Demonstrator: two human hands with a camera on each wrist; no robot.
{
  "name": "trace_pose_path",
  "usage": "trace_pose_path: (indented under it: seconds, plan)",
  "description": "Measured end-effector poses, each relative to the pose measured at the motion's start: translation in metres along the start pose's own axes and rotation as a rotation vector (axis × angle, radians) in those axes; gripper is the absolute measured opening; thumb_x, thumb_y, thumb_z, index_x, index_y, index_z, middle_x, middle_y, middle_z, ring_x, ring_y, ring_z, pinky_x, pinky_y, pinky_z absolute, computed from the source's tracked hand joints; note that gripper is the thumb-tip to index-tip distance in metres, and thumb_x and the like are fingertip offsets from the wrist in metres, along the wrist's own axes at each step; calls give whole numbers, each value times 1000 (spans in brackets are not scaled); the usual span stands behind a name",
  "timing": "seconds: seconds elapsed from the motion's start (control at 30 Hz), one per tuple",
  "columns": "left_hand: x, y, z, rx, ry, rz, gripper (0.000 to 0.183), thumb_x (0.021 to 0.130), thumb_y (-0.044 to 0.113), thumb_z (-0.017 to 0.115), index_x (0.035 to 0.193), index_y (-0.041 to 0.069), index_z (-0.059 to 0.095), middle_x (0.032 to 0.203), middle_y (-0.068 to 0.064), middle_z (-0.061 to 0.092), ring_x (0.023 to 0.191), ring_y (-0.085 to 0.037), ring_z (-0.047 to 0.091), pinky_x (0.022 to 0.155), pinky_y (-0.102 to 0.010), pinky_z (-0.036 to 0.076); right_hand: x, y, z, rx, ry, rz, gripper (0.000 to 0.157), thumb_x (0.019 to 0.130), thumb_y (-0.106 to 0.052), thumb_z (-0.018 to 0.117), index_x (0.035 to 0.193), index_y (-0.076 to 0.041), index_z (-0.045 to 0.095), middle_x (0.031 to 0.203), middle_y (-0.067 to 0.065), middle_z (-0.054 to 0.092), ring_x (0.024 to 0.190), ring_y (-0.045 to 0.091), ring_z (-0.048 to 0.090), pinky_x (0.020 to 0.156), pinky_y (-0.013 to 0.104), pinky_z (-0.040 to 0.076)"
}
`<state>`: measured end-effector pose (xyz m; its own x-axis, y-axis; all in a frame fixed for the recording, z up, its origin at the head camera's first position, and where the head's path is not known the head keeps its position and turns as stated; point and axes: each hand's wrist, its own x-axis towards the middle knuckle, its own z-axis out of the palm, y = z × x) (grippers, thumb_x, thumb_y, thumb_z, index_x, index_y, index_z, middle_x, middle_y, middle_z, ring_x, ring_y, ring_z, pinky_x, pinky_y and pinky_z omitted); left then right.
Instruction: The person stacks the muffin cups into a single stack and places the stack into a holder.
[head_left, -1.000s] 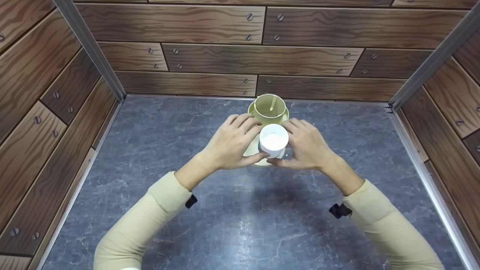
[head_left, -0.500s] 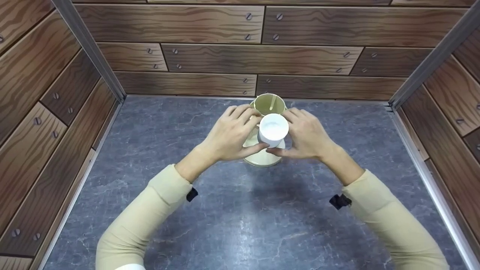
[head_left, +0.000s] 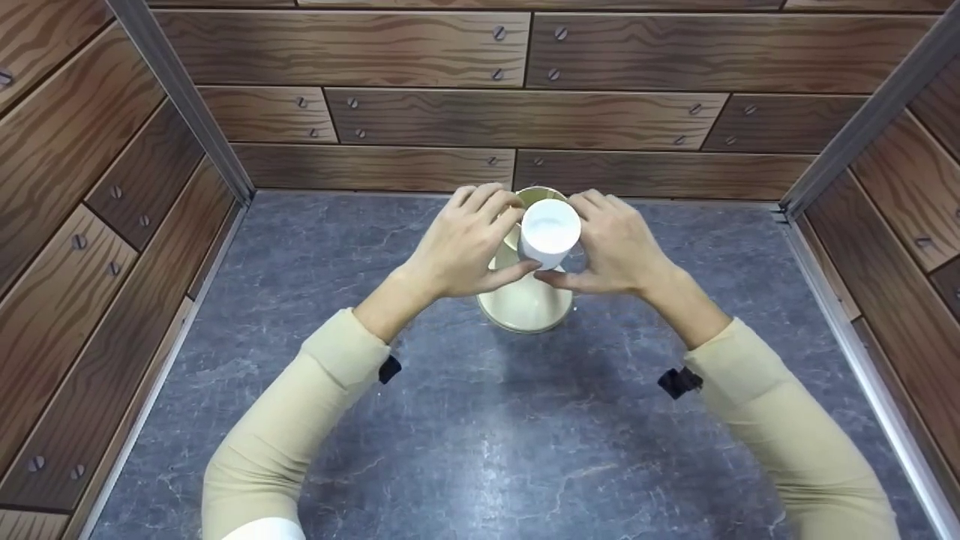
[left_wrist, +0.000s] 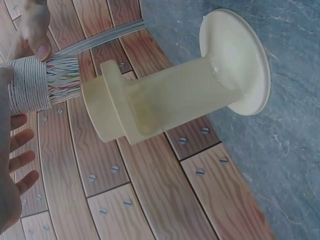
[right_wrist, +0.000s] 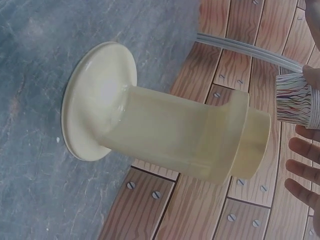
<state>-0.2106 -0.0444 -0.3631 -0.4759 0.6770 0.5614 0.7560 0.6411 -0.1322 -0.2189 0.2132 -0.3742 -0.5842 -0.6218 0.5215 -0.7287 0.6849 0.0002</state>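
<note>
Both hands grip a stack of white paper cups (head_left: 550, 227) from its two sides, my left hand (head_left: 469, 247) and my right hand (head_left: 619, 244). Thumbs press the near side while fingers reach round the far side. Ribbed rims and a colourful line pattern show on the paper cups (left_wrist: 62, 77) in the left wrist view. The stack is upright, mouths up. Right below it stands a pale yellow, translucent upright holder (right_wrist: 165, 132) with a tube, a wide collar and a flared round base (head_left: 525, 309). The lowest cup is just above the holder's open top, apart from it.
The holder stands on a dark blue-grey marbled surface (head_left: 480, 450). A wood-pattern back wall (head_left: 420, 116) rises close behind it, and similar side walls (head_left: 112, 247) stand left and right. Metal rails (head_left: 862, 360) run along the edges.
Both hands have lifted the paper cups and carried them away from the body, from over the holder's base to its top. The holder has stayed put.
</note>
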Motion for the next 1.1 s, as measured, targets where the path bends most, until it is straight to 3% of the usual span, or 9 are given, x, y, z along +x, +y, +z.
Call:
trace_pose_path:
  seconds: [0.3, 0.63, 1.1]
  plan:
    - [12, -7, 1, -5, 6, -12, 64, 95, 63, 64, 127, 8, 66, 128, -7, 66, 127, -28, 58, 106, -45, 48, 9, 9, -3, 12, -8, 39, 87, 70, -64, 83, 132, -5, 65, 110, 15, 71, 105, 36, 67, 88, 50, 58]
    - [25, -16, 5, 15, -41, -61, 66, 95, 65, 63, 126, 7, 67, 130, -8, 66, 128, -28, 58, 109, -46, 48, 21, 21, -1, 4, -7, 70, 83, 73, -65, 80, 127, -4, 66, 112, 17, 71, 104, 37, 66, 88, 51, 58]
    - [36, -26, 16, -14, -35, -98, 59, 97, 61, 62, 126, 9, 67, 133, -8, 66, 129, -27, 58, 110, -46, 47, 28, 35, 7, 33, -2, 135, 88, 75, -63, 80, 136, -1, 63, 117, 19, 73, 103, 38, 66, 86, 52, 57]
